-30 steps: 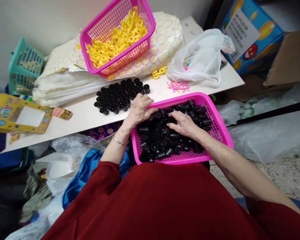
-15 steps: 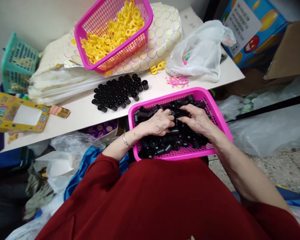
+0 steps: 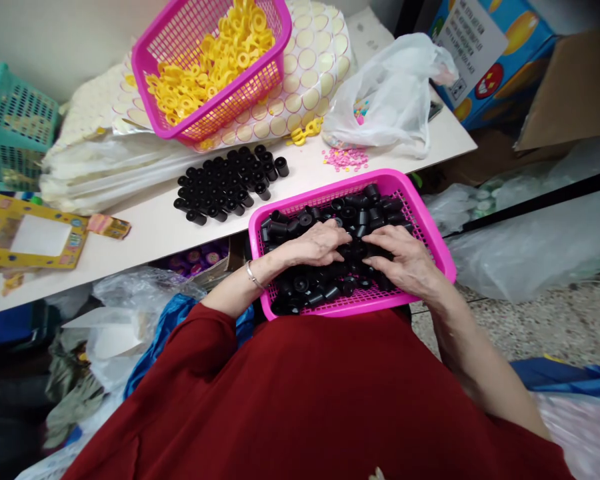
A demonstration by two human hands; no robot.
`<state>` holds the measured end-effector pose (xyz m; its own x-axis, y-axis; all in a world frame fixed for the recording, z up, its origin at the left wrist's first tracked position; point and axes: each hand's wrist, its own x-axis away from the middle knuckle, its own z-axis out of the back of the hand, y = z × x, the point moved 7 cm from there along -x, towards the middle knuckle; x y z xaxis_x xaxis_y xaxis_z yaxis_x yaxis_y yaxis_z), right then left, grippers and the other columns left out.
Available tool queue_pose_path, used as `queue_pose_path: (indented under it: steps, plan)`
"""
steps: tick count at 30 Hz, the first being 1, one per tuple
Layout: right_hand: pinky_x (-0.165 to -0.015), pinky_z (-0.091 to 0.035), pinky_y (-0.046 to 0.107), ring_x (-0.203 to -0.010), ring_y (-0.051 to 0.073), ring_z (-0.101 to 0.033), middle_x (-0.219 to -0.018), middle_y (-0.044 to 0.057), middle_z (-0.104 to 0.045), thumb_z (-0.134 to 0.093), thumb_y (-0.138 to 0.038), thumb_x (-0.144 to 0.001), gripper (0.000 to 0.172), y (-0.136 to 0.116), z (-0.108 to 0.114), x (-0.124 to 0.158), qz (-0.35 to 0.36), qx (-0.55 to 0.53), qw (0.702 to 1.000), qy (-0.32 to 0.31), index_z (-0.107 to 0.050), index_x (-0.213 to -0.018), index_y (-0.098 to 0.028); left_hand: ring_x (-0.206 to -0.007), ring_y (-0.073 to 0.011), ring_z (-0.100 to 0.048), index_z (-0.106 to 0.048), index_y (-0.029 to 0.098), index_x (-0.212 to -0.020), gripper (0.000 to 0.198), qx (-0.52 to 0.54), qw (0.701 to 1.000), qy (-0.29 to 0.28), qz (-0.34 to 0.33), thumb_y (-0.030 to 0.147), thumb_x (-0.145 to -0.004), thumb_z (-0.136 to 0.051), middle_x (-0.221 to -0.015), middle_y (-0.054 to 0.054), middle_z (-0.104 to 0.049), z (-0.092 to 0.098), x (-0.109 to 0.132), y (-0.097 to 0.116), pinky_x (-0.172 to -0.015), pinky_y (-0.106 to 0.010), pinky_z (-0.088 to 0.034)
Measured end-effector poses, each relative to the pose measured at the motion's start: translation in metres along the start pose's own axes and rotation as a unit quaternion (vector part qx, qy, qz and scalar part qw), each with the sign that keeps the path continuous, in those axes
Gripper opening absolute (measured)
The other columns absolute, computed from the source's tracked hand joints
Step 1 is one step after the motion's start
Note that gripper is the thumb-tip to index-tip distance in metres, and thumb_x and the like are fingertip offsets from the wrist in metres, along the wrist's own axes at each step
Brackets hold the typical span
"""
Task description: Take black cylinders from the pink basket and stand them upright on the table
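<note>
A pink plastic basket (image 3: 433,230) at my lap holds a heap of black hollow plastic caps (image 3: 333,291). Over the heap, my left hand (image 3: 317,243) has its fingers curled and its thumb below them, around a black cap that is mostly hidden. Facing it from the right, my right hand (image 3: 403,257) reaches in among the caps. Its thumb and fingers are apart, with dark caps behind the gap. Beyond the basket, a block of black caps (image 3: 225,183) stands upright in rows on the white table (image 3: 145,230).
Yellow plastic pieces fill another pink basket (image 3: 210,113) at the back. Small pink beads (image 3: 347,159) lie by a white plastic bag (image 3: 390,100). A yellow box (image 3: 35,230) and green basket (image 3: 17,133) are left, a blue carton (image 3: 495,60) right.
The view has shifted slightly, so the scene sits further left. My right hand has drawn a little away from the left, and its thumb has come down apart from the fingers.
</note>
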<state>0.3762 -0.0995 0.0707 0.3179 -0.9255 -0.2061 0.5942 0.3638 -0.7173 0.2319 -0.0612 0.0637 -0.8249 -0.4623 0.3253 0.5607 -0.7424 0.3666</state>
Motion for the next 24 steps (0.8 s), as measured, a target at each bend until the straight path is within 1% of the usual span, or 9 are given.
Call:
queue_pose_path:
  steps: [2,3,6,9,12,15,18,22,24]
  plan:
    - [-0.087,-0.053,0.048,-0.097,0.028,-0.062,-0.108,0.008,-0.071,-0.065,-0.033,-0.087,0.028,0.002,0.002,0.003,-0.007,-0.011,1.000,0.025,-0.072,-0.114,-0.026,-0.103,-0.0261,-0.052,-0.066,0.017,-0.111,0.026,-0.008,1.000,-0.001,-0.004,0.033,-0.092,-0.059,-0.110,-0.010,-0.065,0.003,0.000,-0.005,-0.086,-0.037,-0.041]
    - [-0.088,-0.053,0.048,-0.098,0.028,-0.062,-0.108,0.008,-0.071,-0.066,-0.034,-0.087,0.029,0.003,0.004,0.004,-0.012,-0.019,0.999,0.041,-0.072,-0.114,-0.026,-0.103,-0.0260,-0.052,-0.067,0.016,-0.109,0.024,-0.024,1.000,-0.011,-0.008,0.031,-0.092,-0.057,-0.110,-0.011,-0.065,0.004,0.000,-0.006,-0.087,-0.037,-0.041]
    - [-0.088,-0.053,0.048,-0.099,0.028,-0.064,-0.107,0.007,-0.072,-0.069,-0.035,-0.086,0.029,0.009,0.006,0.005,-0.029,-0.041,0.996,0.076,-0.072,-0.113,-0.026,-0.107,-0.0269,-0.052,-0.069,0.016,-0.103,0.022,-0.077,0.996,-0.041,-0.008,0.018,-0.088,-0.053,-0.112,-0.012,-0.065,0.008,-0.001,-0.004,-0.087,-0.038,-0.040]
    - [-0.089,-0.054,0.049,-0.099,0.028,-0.064,-0.106,0.006,-0.072,-0.071,-0.035,-0.084,0.028,0.012,0.003,0.004,-0.042,-0.056,0.994,0.078,-0.072,-0.111,-0.027,-0.116,-0.0322,-0.051,-0.070,0.014,-0.098,0.024,-0.121,0.990,-0.068,0.007,0.010,-0.080,-0.056,-0.117,-0.014,-0.065,0.012,-0.003,0.002,-0.086,-0.039,-0.040]
    - [-0.092,-0.054,0.051,-0.101,0.029,-0.064,-0.106,0.006,-0.072,-0.071,-0.035,-0.084,0.028,0.014,0.002,0.007,-0.052,-0.064,0.994,0.076,-0.073,-0.110,-0.027,-0.118,-0.0366,-0.051,-0.070,0.009,-0.094,0.024,-0.145,0.984,-0.095,0.028,0.004,-0.077,-0.054,-0.110,-0.018,-0.067,0.006,-0.007,0.003,-0.088,-0.043,-0.041]
    - [-0.094,-0.053,0.053,-0.103,0.029,-0.064,-0.107,0.006,-0.072,-0.072,-0.036,-0.083,0.029,0.014,0.002,0.010,-0.055,-0.072,0.993,0.081,-0.073,-0.111,-0.027,-0.114,-0.0371,-0.053,-0.069,0.007,-0.090,0.025,-0.160,0.983,-0.071,0.055,-0.001,-0.076,-0.050,-0.097,-0.020,-0.068,0.000,-0.011,-0.001,-0.088,-0.047,-0.042]
    - [-0.095,-0.053,0.053,-0.103,0.030,-0.064,-0.108,0.006,-0.072,-0.072,-0.035,-0.083,0.029,0.015,0.000,0.011,-0.061,-0.081,0.991,0.083,-0.074,-0.111,-0.028,-0.108,-0.0375,-0.055,-0.070,0.007,-0.087,0.026,-0.168,0.983,-0.046,0.056,0.000,-0.079,-0.045,-0.090,-0.020,-0.068,-0.006,-0.013,-0.001,-0.086,-0.050,-0.043]
    - [-0.094,-0.053,0.053,-0.100,0.029,-0.064,-0.107,0.006,-0.072,-0.072,-0.034,-0.082,0.029,0.012,-0.005,0.008,-0.058,-0.086,0.992,0.078,-0.074,-0.111,-0.028,-0.106,-0.0366,-0.057,-0.072,0.006,-0.087,0.029,-0.138,0.989,-0.016,0.053,0.000,-0.081,-0.044,-0.087,-0.019,-0.069,-0.003,-0.018,0.007,-0.091,-0.053,-0.044]
    - [-0.094,-0.053,0.053,-0.101,0.029,-0.064,-0.106,0.007,-0.072,-0.072,-0.034,-0.082,0.029,0.010,-0.006,0.007,-0.052,-0.088,0.992,0.079,-0.074,-0.111,-0.027,-0.108,-0.0361,-0.057,-0.072,0.007,-0.089,0.029,-0.138,0.988,-0.026,0.060,0.000,-0.079,-0.046,-0.086,-0.018,-0.069,-0.002,-0.020,0.010,-0.094,-0.055,-0.044]
